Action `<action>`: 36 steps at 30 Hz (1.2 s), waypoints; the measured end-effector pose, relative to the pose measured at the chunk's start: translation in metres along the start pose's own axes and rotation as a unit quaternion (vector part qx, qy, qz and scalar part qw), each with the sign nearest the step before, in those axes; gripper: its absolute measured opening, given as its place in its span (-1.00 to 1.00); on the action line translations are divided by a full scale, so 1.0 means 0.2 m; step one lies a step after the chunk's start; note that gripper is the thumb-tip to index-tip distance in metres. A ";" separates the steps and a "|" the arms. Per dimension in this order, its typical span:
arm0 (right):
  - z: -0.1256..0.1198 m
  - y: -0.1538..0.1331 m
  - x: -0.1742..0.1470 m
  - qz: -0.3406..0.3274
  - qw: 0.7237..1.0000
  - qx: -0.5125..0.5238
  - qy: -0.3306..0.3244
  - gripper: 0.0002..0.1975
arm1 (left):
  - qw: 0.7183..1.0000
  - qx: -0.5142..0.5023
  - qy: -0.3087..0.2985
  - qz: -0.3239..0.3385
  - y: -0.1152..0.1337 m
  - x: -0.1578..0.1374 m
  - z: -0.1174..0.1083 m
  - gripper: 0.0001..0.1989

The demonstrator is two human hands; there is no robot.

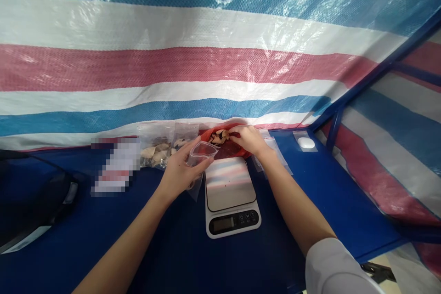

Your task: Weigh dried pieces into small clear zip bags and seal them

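Observation:
My left hand grips a clear zip bag, its mouth spread apart, with a few pieces low inside. My right hand reaches over a red plastic bag, fingers pinched at the dried, pale brown pieces in it; whether a piece is between the fingertips is hard to make out. In front of the red bag stands a white kitchen scale with a shiny metal plate, a few dark crumbs on it. Its display looks dark.
Filled clear bags of pale pieces lie left of my left hand. Flat clear bags lie beside my right wrist. Farther right is a small bag with a white oval object. A black bag sits at left. Striped sheeting closes the back.

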State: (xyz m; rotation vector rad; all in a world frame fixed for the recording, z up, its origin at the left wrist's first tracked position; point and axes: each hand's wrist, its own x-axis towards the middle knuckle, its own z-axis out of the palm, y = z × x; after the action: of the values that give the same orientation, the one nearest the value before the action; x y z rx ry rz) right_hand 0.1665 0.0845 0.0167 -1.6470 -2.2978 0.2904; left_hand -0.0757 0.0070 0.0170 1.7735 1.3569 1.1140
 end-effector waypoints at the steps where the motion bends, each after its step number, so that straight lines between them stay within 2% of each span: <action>1: 0.00 -0.01 0.01 0.000 1.000 0.000 0.002 -0.72 | 1.000 0.000 0.001 0.001 0.00 0.00 0.00 -0.32; 9: 0.05 -0.04 0.07 -0.015 1.000 -0.004 0.001 -0.61 | 1.000 -0.003 -0.001 0.001 -0.01 0.00 0.00 -0.36; 13: 0.07 -0.03 0.07 -0.016 1.000 -0.007 0.007 -0.62 | 1.000 -0.012 -0.003 -0.004 -0.01 0.01 0.00 -0.34; 19: 0.05 -0.04 0.04 0.002 1.000 -0.008 -0.025 -0.71 | 1.000 -0.009 -0.005 -0.005 0.00 0.00 0.01 -0.36; 24: 0.05 -0.04 0.02 0.005 1.000 0.009 -0.022 -0.67 | 1.000 0.003 -0.005 0.000 0.00 0.00 0.01 -0.37; 31: 0.02 -0.04 0.01 0.012 0.997 -0.054 -0.047 -0.63 | 1.000 -0.002 -0.011 -0.023 0.01 0.00 0.01 -0.33; 36: 0.02 -0.04 0.02 0.004 0.993 -0.103 -0.063 -0.64 | 1.000 -0.008 -0.016 -0.003 0.00 0.00 0.01 -0.37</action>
State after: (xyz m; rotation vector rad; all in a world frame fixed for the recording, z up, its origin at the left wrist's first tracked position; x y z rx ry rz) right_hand 0.1571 0.0866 0.0151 -1.7819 -2.4870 0.1677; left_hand -0.0725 0.0074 0.0167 1.7679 1.3297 1.0861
